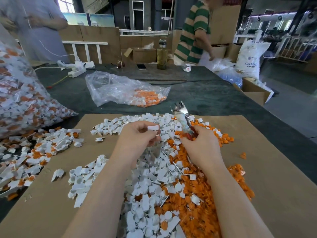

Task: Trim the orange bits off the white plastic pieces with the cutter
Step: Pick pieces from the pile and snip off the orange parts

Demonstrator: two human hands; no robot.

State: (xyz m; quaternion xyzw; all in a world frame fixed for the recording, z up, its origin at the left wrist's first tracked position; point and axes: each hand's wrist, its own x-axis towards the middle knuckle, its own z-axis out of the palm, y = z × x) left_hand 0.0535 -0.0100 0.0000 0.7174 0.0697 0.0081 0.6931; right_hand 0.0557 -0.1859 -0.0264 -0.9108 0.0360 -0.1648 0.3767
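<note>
- Cardboard [257, 169] covers the near end of your dark table [205, 97], in a workshop stacked with boxes, and your two hands work over a heap of plastic on it.
- Your left hand [137, 136] pinches a white piece [153, 128] between thumb and curled fingers, raised above the heap; its long side runs roughly left to right.
- Your right hand [200, 145] is wrapped round the red handles of the cutter [182, 117]. The blades point up and away from you, and motion blur hides whether they are apart.
- The piece lies just left of the cutter, level with its handles and below its tip, so the blades must tip left and down, or the piece rise, for the two to meet.
- No orange shows on the held piece from this angle.
- White pieces [151, 186] pile under your left forearm, orange bits [205, 194] under your right.
- Untrimmed stock [42, 148] spreads further left, spilling from a full bag [20, 100].
- A slack bag [123, 90] of orange lies beyond the cardboard, well apart.
- Two people stand across the table, out of your way.
</note>
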